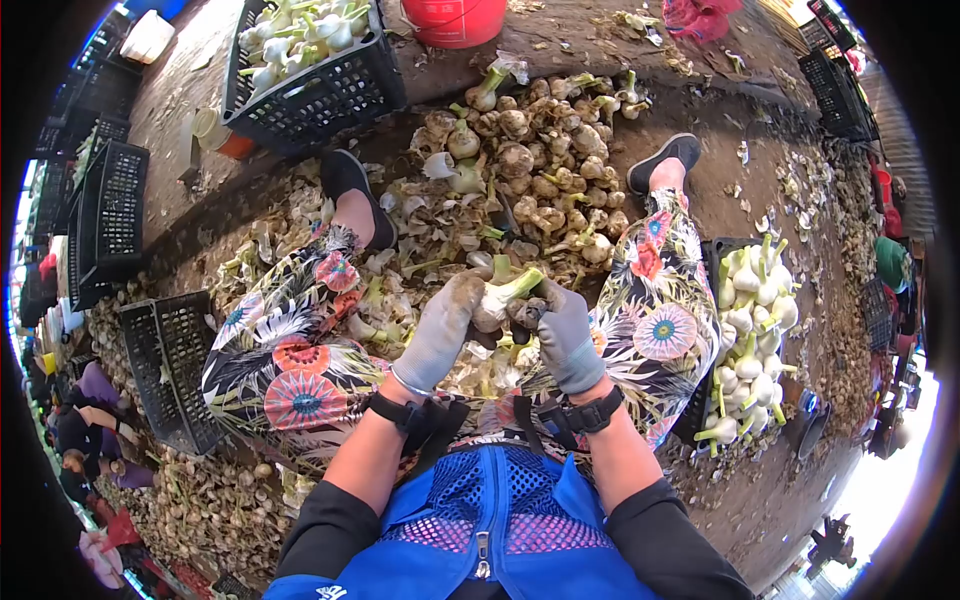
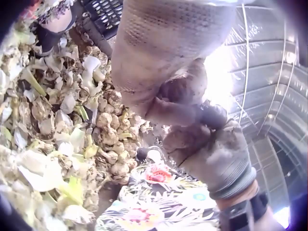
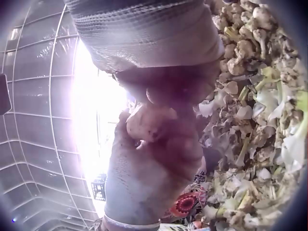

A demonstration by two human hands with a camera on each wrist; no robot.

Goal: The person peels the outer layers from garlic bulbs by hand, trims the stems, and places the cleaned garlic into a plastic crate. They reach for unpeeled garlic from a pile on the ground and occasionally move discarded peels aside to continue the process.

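Note:
A garlic bulb (image 1: 490, 308) with a short, thick green stem is held between both gloved hands, over the lap in the head view. My left hand (image 1: 441, 328) grips the bulb from its left side. The right hand (image 1: 566, 343) pinches it from the other side, close below the stem, with dirt-darkened fingertips. In the right wrist view part of the pale bulb (image 3: 149, 122) shows between the gloves. Most of the bulb is hidden by fingers in the left wrist view.
Unpeeled garlic (image 1: 560, 160) is heaped between the feet, with loose skins (image 1: 425, 215) around it. A crate of cleaned garlic (image 1: 745, 340) stands by the right leg, another crate (image 1: 320, 95) at upper left. A black crate (image 1: 170, 370) lies left; a red bucket (image 1: 455, 20) stands ahead.

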